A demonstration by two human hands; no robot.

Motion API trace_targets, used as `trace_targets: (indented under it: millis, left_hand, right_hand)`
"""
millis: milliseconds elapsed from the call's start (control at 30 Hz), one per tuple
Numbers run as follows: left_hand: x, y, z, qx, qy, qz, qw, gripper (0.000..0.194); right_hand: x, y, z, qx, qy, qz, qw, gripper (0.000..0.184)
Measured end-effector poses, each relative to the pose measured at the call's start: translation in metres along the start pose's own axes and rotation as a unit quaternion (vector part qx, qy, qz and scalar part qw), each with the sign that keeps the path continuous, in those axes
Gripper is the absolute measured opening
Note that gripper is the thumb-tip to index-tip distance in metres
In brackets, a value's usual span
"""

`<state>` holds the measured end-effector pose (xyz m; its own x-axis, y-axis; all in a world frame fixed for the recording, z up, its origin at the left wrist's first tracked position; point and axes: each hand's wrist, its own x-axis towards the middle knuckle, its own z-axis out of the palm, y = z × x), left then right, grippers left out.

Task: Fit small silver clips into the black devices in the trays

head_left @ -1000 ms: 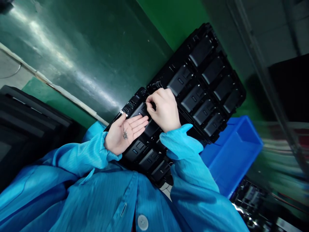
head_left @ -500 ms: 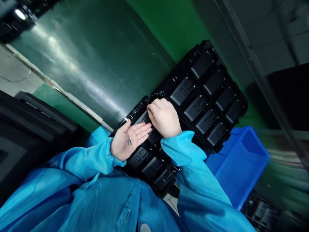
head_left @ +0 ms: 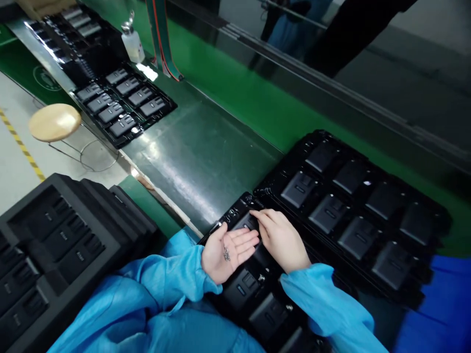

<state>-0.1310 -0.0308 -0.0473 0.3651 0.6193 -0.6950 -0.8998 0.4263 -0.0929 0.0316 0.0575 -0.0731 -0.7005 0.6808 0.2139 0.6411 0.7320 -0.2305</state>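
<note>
- Left hand: palm up, fingers extended and unclenched; a loose cluster of small metal pieces rests on the palm, ungrasped.
- Right hand: fingers bent over the near black tray, just beside the left fingertips; whether they pinch anything cannot be told.
- Dark cases: seated in the near tray, partly beneath the hands; a second black tray adjoins it on the green bench.
- Likely faults: a tilted left palm could spill pieces among the cases; a loose blue cuff could brush a case askew.
</note>
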Motion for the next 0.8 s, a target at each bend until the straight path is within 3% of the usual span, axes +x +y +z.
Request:
trace_targets:
  millis: [200, 367, 500, 633, 800]
  left_hand:
    - [0.0, 0.002, 0.001, 0.025, -0.017, 0.002, 1.0, 0.064]
    - [-0.005, 0.003, 0.002, 0.044, -0.043, -0.009, 0.998, 0.066]
    - [-0.013, 0.005, 0.001, 0.047, -0.117, -0.009, 0.992, 0.075]
    - [-0.022, 0.007, -0.001, 0.056, -0.167, -0.019, 0.984, 0.081]
    - [-0.03, 0.006, -0.001, 0.076, -0.164, -0.037, 0.983, 0.082]
  right_hand:
    - [-0.005, -0.005, -0.011, 0.083, -0.019, 0.082, 0.993, 0.041]
    - [-0.005, -0.018, -0.039, 0.153, 0.07, 0.129, 0.977, 0.034]
    - [-0.01, -0.046, -0.061, 0.158, 0.1, 0.121, 0.975, 0.021]
    - [-0.014, -0.078, -0.069, 0.193, 0.036, 0.073, 0.978, 0.012]
    - [-0.018, -0.099, -0.066, 0.192, -0.043, 0.044, 0.98, 0.008]
